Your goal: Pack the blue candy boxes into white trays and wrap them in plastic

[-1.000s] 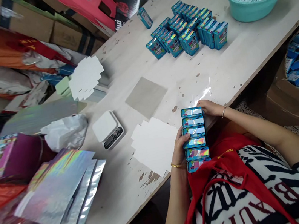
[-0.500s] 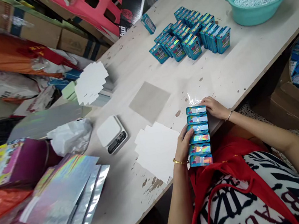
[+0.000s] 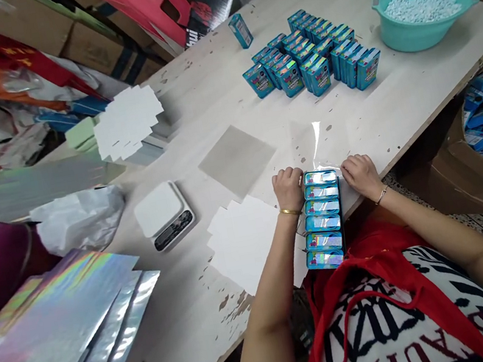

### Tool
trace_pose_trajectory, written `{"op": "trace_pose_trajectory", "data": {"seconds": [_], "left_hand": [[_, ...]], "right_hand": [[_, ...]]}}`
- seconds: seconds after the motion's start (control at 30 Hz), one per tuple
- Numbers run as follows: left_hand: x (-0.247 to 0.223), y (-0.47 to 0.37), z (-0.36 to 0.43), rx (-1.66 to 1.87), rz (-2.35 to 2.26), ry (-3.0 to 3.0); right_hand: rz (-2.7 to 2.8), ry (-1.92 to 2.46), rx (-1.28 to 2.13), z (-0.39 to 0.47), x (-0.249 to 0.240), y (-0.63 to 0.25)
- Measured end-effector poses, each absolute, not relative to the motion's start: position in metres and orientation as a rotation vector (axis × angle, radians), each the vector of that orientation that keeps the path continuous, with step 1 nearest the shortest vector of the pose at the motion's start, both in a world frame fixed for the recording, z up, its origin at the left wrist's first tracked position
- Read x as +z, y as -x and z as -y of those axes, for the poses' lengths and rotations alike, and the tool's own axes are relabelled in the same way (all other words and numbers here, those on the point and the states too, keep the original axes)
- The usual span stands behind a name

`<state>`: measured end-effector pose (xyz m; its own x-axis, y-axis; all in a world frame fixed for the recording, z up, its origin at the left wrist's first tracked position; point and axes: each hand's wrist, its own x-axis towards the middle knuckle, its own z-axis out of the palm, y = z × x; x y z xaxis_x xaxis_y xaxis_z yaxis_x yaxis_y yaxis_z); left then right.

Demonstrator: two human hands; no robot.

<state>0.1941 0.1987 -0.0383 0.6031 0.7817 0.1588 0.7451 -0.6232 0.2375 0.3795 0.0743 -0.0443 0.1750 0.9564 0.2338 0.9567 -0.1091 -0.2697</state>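
Observation:
A row of several small blue candy boxes (image 3: 321,208) lies at the table's front edge, close to my body, narrow shiny ends facing up. A sheet of clear plastic film (image 3: 319,140) lies beyond the row's far end, with a bright glare on it. My left hand (image 3: 289,188) is closed at the film's near left corner, next to the farthest box. On the other side my right hand (image 3: 361,176) is closed on the film's right corner. The fingertips of both are partly hidden. Jagged-edged white card sheets (image 3: 247,242) lie left of the row.
Upright blue candy boxes (image 3: 291,77) stand grouped farther back, one box (image 3: 240,31) apart. A turquoise basin (image 3: 416,37) holds pale candies. Leftward are a white scale (image 3: 163,212), a grey square sheet (image 3: 238,160) and holographic sheets (image 3: 75,326). A carton (image 3: 456,163) of blue packs stands at right.
My left hand has left the side of the box row and moved up to the film's left corner. My right hand has shifted slightly right. The camera view has turned a little.

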Motion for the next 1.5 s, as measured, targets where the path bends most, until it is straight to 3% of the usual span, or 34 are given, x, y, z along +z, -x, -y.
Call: {"op": "trace_pose_trajectory", "data": {"seconds": [0.23, 0.47, 0.73, 1.13, 1.3, 1.5], "left_hand": [[-0.02, -0.181, -0.207, 0.596, -1.127, -2.468], [-0.004, -0.187, -0.226, 0.241, -1.043, -1.921], [0.02, -0.183, -0.202, 0.331, -1.151, -2.697], [-0.018, -0.156, -0.185, 0.409, -1.031, -2.752], [-0.038, -0.166, -0.183, 0.192, -1.2, -2.683], [-0.041, -0.15, -0.166, 0.087, -1.075, -2.687]], "right_hand": [[1.78, 2.052, -0.057, -0.075, -0.021, -0.365], [1.721, 2.05, 0.033, -0.078, -0.009, -0.366], [1.723, 2.113, 0.005, -0.072, 0.007, -0.355], [1.731, 2.404, 0.057, -0.047, -0.006, -0.335], [1.628, 2.653, 0.187, -0.053, -0.014, -0.338], [1.788, 2.596, 0.286, -0.044, -0.015, -0.332]]}}
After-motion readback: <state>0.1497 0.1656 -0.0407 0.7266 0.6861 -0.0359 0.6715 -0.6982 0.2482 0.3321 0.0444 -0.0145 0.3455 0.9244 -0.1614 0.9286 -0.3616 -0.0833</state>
